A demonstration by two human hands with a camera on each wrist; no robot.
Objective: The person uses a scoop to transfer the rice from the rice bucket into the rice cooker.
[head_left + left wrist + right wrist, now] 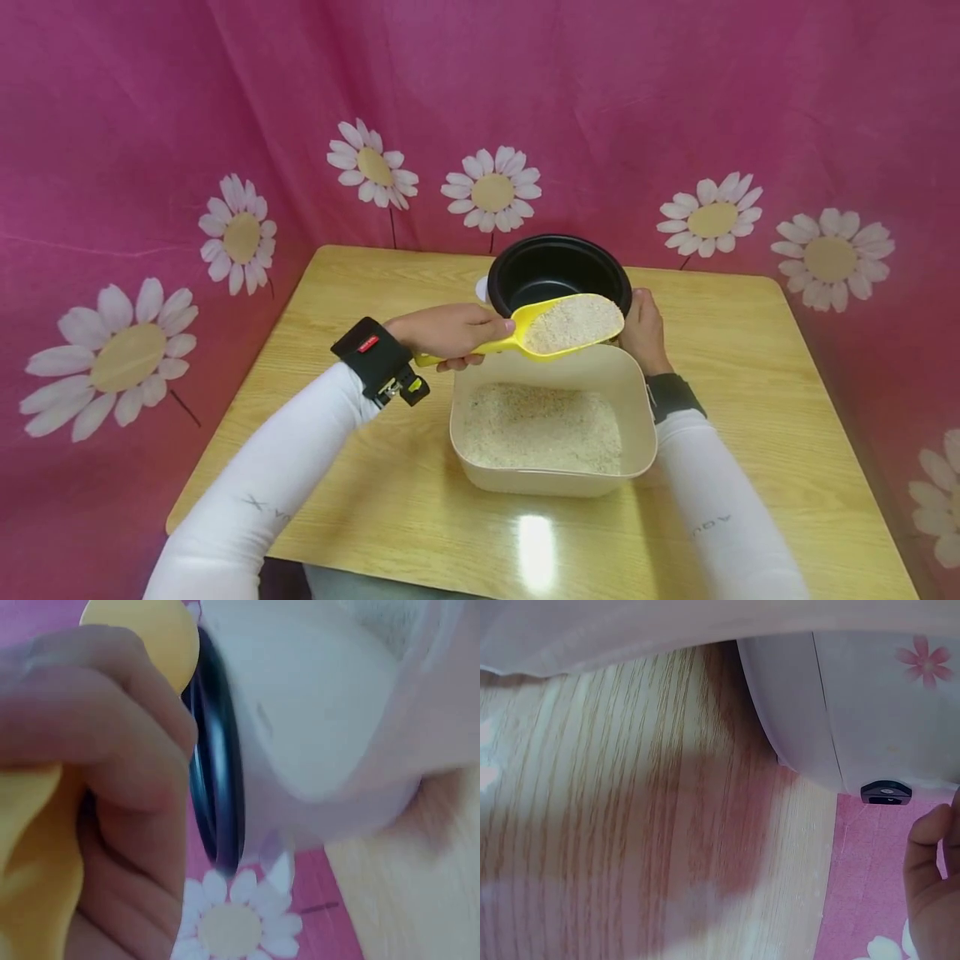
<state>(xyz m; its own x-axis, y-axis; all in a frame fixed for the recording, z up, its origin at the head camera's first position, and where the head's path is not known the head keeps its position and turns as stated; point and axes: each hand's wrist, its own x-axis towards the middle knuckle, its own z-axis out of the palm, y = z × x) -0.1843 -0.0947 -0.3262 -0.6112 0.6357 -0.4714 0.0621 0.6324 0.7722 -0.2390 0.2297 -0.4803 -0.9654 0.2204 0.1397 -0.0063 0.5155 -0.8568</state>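
Note:
My left hand (pixel 453 332) grips the handle of a yellow scoop (pixel 522 327), its fingers curled round it in the left wrist view. Pale rice-like grain (pixel 576 322) fills the scoop, which hovers over the near rim of a black-lined pot (pixel 558 250). Closer to me stands a beige bin (pixel 480 477) with more of that grain (pixel 540 429) across its bottom. The right hand (pixel 648 331) is at the pot's right side; its fingertips are partly hidden. A white cooker body (pixel 877 712) with a pink flower shows near that hand in the right wrist view.
The wooden table (pixel 360 500) extends around the bin and pot. Pink cloth (pixel 585 108) printed with white daisies hangs behind and at both sides. A black latch-like part (pixel 886 793) juts from the cooker body.

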